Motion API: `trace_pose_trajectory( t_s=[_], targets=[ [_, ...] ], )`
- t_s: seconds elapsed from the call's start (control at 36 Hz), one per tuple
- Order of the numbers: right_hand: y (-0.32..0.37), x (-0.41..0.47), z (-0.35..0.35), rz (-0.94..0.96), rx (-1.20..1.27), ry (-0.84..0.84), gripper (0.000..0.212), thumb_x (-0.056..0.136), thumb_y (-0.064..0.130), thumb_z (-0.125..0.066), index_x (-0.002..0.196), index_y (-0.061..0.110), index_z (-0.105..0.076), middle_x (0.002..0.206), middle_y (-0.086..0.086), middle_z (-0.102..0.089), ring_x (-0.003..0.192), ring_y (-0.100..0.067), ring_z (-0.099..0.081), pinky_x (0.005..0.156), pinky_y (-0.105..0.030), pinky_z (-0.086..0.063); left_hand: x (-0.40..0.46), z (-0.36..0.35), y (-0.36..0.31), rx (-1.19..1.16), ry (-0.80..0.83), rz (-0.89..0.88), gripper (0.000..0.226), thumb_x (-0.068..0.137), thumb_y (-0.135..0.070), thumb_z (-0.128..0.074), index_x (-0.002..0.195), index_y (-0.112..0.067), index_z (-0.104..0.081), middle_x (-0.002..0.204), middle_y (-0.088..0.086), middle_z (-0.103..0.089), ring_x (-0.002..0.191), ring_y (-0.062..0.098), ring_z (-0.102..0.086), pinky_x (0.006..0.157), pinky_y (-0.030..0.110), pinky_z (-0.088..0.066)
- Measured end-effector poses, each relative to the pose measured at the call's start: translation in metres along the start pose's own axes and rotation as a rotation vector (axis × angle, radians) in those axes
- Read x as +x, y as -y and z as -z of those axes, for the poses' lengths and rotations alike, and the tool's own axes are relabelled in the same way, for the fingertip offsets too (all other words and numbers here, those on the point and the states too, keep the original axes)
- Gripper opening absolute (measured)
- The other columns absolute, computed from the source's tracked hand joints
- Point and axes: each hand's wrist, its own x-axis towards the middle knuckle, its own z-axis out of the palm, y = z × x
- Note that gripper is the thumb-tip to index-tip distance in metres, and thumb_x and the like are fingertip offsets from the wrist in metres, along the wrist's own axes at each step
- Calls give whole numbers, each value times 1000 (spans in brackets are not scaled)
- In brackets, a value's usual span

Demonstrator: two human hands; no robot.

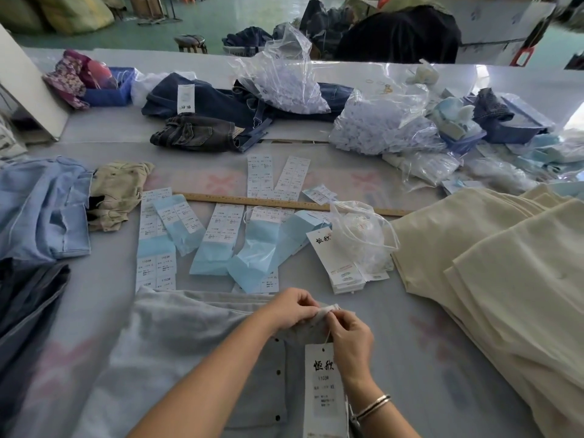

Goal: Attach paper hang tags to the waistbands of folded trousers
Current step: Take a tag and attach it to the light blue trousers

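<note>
1. Hang tag [324,393] nearest, dangling on thin string under right hand [350,338]; fingers pinching string.
2. Left hand [292,308] gripping waistband corner of pale trousers [177,343]; cloth soft, probably limp; tag light, stiff; best held by string.
3. Further, spare tags [343,263]; ruler [284,203].

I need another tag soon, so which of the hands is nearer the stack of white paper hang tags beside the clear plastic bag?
Right. The right hand lies just below the stack of white paper hang tags; the left hand sits further to the stack's lower left.
</note>
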Motion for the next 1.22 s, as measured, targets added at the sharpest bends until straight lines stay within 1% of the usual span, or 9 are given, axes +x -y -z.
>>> trace_pose_trajectory(
  t_s=[0.14,0.22,0.33,0.42,0.64,0.86,0.94,1.06,1.22],
  targets=[
    [7,11,18,-98,69,181,9,83,7,-70,81,14,-76,72,-7,-72,53,-13,-62,51,-26,-50,-5,-6,0,-16,-188,2,13,96,-27,-57,84,-25,-61,75,-8,-65,62,5,-57,59,20,-48],
    [12,17,36,-245,333,264,14,84,-6,-62,94,-2,-71,81,-17,-73,66,-19,-69,59,-25,-56,-6,-7,4,-256,-311,38,11,98,-19,-54,91,-15,-62,77,-3,-65,61,5,-58,53,13,-48],
    [26,18,51,-419,773,407,35,89,-17,-31,105,-8,-61,100,-27,-69,86,-30,-71,73,-33,-60,-12,-6,0,-697,-242,2,11,97,-7,-53,93,-9,-63,76,3,-65,65,9,-59,65,20,-52],
    [32,20,54,-402,919,460,46,83,-25,-26,107,-10,-61,107,-26,-68,94,-31,-70,77,-34,-59,-16,-6,-6,-789,-107,-60,18,95,0,-52,96,-8,-68,77,4,-68,68,8,-65,67,19,-53],
    [39,27,47,-219,651,363,24,77,-13,-64,88,4,-77,96,-16,-73,86,-21,-71,70,-21,-56,-27,7,-14,-425,161,-94,30,82,12,-65,105,-6,-70,87,-1,-75,88,8,-71,80,17,-53],
    [41,24,46,-213,618,275,11,76,-6,-71,78,4,-76,82,-20,-72,72,-20,-71,63,-19,-55,-27,2,-11,-413,51,-112,17,84,7,-67,92,-6,-74,80,-1,-75,77,10,-72,74,18,-55],
    [40,22,47,-187,521,242,12,79,-1,-70,86,7,-76,65,-5,-68,58,-11,-58,56,-17,-50,-28,-4,-11,-314,-19,-150,19,87,-1,-67,86,-18,-74,81,-12,-71,76,3,-66,74,16,-53],
    [37,23,46,-133,393,238,19,87,6,-64,98,19,-72,50,12,-53,47,-2,-41,49,-13,-40,-30,-14,-12,-282,-83,-189,14,94,-6,-59,90,-18,-66,91,-4,-67,86,5,-63,78,16,-50],
    [39,20,45,-114,439,269,17,89,4,-60,98,11,-73,70,-1,-67,58,-8,-55,57,-18,-48,-38,-28,-19,-492,-173,-221,11,95,-1,-54,96,-8,-62,81,2,-66,74,1,-64,75,16,-51]
  ],
)
